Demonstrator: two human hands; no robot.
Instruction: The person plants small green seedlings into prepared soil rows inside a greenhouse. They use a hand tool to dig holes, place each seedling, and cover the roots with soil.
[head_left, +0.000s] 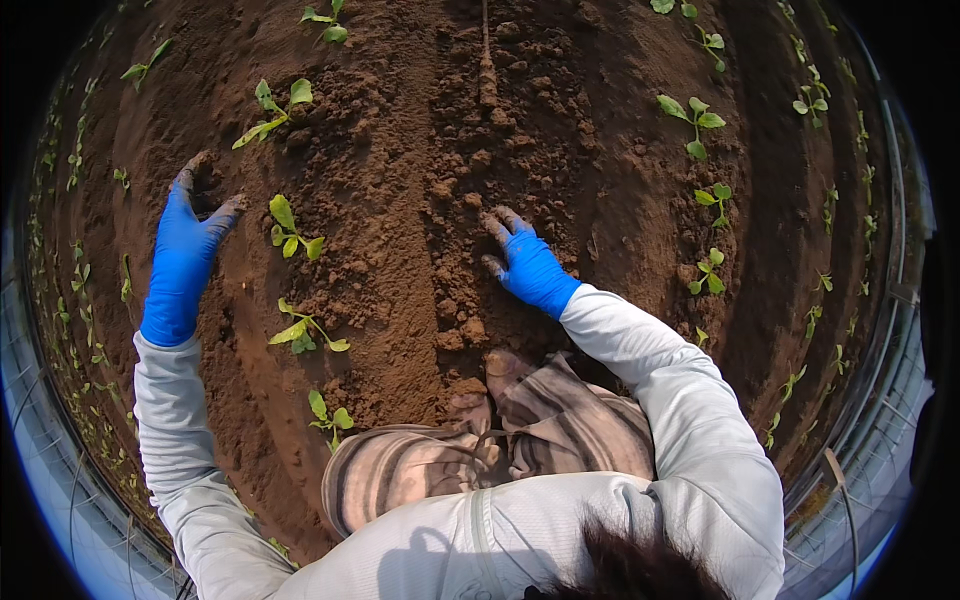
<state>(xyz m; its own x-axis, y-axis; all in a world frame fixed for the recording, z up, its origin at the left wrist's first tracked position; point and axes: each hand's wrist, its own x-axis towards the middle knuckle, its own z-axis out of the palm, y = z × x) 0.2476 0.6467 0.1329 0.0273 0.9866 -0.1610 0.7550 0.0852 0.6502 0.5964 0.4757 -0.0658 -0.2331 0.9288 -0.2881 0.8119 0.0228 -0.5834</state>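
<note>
My left hand (185, 238), in a blue glove with soil-caked fingertips, is spread over the bed on the left, its thumb and fingers apart and nothing between them. Just right of it grows a leafy seedling (294, 229), and another seedling (274, 112) stands farther up. My right hand (529, 259), gloved in the same blue, reaches down to the loose clods of soil (457, 202) in the furrow before my feet. Its muddy fingers are apart and seem to touch or nearly touch the soil; no object shows in them.
More seedlings (306, 328) line the left bed, and a second row (694, 120) runs along the right. A thin soil-covered hose or stick (487, 67) lies in the furrow ahead. My shoes (504, 369) stand in the furrow. Metal framing (896, 225) curves along the right rim.
</note>
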